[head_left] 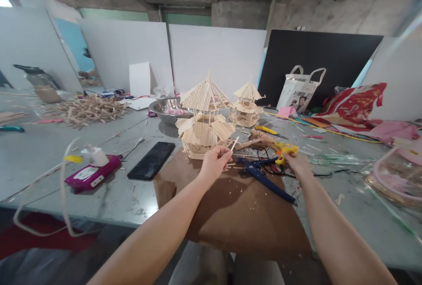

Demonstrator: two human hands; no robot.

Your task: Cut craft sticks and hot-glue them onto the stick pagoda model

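Note:
Between the fingertips of my left hand is a short thin wooden stick, tilted upward. Just behind that hand stands a pagoda model made of wooden sticks, its upper roof partly open on the right. My right hand is closed around a yellow hot glue gun, whose nozzle is hard to make out. Blue-handled pliers lie between my hands on a brown sheet. A smaller stick pagoda stands farther back.
A black phone and a purple power strip lie left. Behind are a metal bowl and a heap of sticks. A yellow utility knife and a dark cord lie right, near a clear bag.

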